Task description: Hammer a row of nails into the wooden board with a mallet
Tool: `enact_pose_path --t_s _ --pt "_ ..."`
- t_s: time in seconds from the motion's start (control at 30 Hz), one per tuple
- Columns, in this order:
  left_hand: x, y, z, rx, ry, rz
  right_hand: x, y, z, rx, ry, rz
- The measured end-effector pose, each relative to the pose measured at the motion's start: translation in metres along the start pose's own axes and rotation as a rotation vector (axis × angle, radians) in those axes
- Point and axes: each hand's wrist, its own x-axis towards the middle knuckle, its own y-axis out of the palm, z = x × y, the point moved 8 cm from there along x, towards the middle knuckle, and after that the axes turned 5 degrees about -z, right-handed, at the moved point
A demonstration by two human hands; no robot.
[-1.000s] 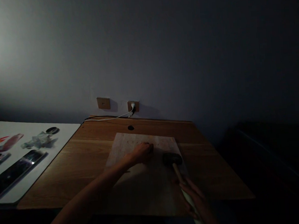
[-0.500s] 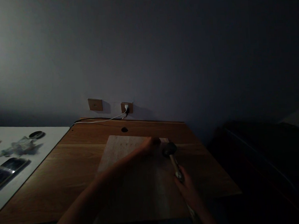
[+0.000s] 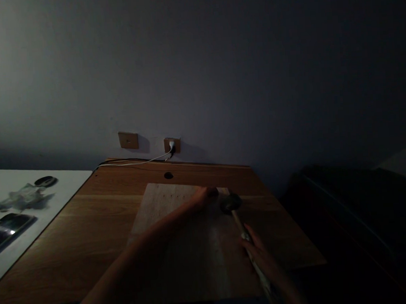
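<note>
A pale wooden board [image 3: 181, 245] lies on a brown wooden desk [image 3: 90, 223]. My left hand [image 3: 203, 198] rests near the board's far edge, fingers curled together as if pinching something too small and dark to make out. My right hand [image 3: 255, 249] is wrapped round the light handle of a mallet [image 3: 231, 204]. Its dark head sits just right of my left fingertips, low over the board. The scene is very dim.
A white table [image 3: 70, 185] adjoins the desk on the left, carrying a dark phone [image 3: 4, 229], crumpled wrapping [image 3: 20, 198] and a small black disc [image 3: 45, 181]. Two wall plates [image 3: 128, 140] sit behind; a white cable [image 3: 145, 161] runs from one. Dark furniture stands at right.
My left hand has moved farther up the board toward its far edge. The mallet head followed to sit beside it, and my right hand slid up the handle. The view shifted right.
</note>
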Motion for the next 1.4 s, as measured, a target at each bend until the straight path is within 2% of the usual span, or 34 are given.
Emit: enact_pose_path --t_s 0.1,0.2,0.37,0.6,0.77,0.93,1.07,1.23,1.3,1.4 --pt "0.001 0.005 0.001 0.004 0.011 0.017 0.005 -0.002 -0.006 -0.006 0.056 0.007" --pt "0.003 0.005 -0.002 -0.03 0.053 0.003 0.007 -0.001 -0.003 -0.011 0.046 0.012" --pt "0.004 0.004 -0.003 -0.086 0.072 -0.02 0.015 0.004 0.023 -0.019 -0.044 0.008" --pt "0.001 0.008 0.01 -0.146 -0.03 -0.041 0.028 0.007 0.054 -0.052 -0.176 0.035" --pt "0.003 0.012 0.012 -0.181 -0.014 -0.022 0.027 0.01 0.056 -0.116 -0.223 -0.001" --pt "0.005 0.012 0.014 -0.17 -0.02 -0.039 0.03 0.014 0.046 -0.12 -0.183 -0.001" --pt "0.005 0.014 0.018 -0.196 -0.037 -0.035 0.029 0.014 0.052 -0.092 -0.256 -0.045" --pt "0.009 0.018 0.017 -0.218 -0.024 -0.01 0.026 0.017 0.056 -0.123 -0.246 -0.023" --pt "0.011 0.014 0.017 -0.211 -0.03 0.001 0.025 0.016 0.056 -0.121 -0.261 -0.037" --pt "0.009 -0.003 0.015 -0.096 -0.005 0.031 0.026 0.017 0.047 -0.119 -0.22 -0.024"
